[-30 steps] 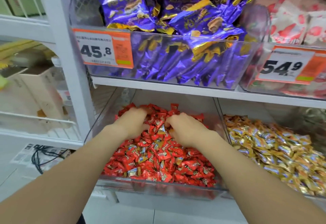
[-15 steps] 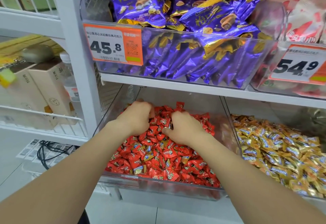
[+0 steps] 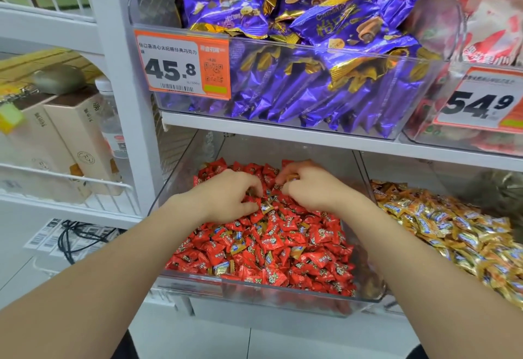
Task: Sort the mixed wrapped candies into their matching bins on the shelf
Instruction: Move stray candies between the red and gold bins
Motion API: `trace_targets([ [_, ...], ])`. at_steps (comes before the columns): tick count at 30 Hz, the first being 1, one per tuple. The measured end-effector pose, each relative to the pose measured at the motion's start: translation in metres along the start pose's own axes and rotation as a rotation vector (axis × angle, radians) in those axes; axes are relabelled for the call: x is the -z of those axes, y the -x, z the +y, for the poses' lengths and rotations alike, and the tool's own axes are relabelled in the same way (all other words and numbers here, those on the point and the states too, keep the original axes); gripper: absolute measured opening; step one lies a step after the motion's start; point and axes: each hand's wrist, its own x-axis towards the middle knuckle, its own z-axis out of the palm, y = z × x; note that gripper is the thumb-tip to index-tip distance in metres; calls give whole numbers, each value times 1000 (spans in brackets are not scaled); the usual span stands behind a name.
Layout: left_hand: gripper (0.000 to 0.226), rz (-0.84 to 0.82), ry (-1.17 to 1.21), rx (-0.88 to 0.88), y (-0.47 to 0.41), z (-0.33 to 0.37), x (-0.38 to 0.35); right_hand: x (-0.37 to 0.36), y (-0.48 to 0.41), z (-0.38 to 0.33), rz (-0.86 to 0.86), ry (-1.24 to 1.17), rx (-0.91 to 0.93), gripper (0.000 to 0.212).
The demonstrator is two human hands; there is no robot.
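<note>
Both hands are dug into the back half of the red candy bin (image 3: 254,293), so this is judged to be the picking-out stage.

The right hand (image 3: 308,189) has its grip pinched shut on what looks like a gold-wrapped candy (image 3: 293,177), held just above the red candies (image 3: 271,242). The left hand (image 3: 226,197) is curled fingers-down into the pile, right beside another gold stray (image 3: 266,207). Whether anything is clamped in that grip can't be told, since the fingertips are hidden.

Stuff that could go wrong from here, imo:

- More gold pieces are seen mixed in near the front (image 3: 236,248). If only the surface is skimmed, the buried ones are probably missed.
- The wrappers look slick and tiny. With a lazy pinch, the piece could be dropped back and lost in the red.
- The pile is heaped close to the low front wall. If it's raked too hard, candies could be pushed over onto the floor.
- The gold candy bin (image 3: 365,172) sits just to the right. If the piece is let go too early, it could end up on the wrong side of the bin wall.
- A red one could easily be scooped along and carried over by mistake.
</note>
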Motion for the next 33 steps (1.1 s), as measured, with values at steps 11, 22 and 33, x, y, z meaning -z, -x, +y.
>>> trace_targets([
  [11, 27, 12, -290, 28, -12, 17, -29, 2, 7, 10, -33, 219, 31, 26],
  [22, 58, 170, -8, 60, -3, 23, 2, -3, 6, 26, 34, 470, 117, 29],
  [33, 6, -366, -15, 67, 26, 23, 9, 6, 24, 28, -264, 391, 140, 42],
])
